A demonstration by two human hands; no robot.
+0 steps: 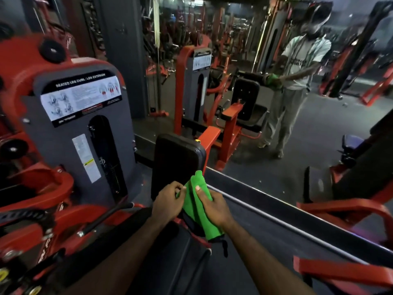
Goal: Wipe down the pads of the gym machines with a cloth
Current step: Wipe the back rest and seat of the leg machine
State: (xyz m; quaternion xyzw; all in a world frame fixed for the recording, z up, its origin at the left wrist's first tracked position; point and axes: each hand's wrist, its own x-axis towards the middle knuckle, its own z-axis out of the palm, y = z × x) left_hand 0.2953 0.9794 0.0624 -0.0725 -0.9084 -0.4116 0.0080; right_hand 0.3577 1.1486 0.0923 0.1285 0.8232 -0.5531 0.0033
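Your left hand (169, 204) and right hand (214, 206) pinch the green cloth (196, 206); fold it flat, then wipe the back pad (176, 161) at 12 o'clock.

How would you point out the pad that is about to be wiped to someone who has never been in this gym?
Find the grey weight-stack housing with the leg curl chart, left of the wall mirror. Just right of it stands an upright black back pad, directly beyond the green cloth held in both hands. Unlike the pads seen in the mirror, it is the real one, nearest the hands.
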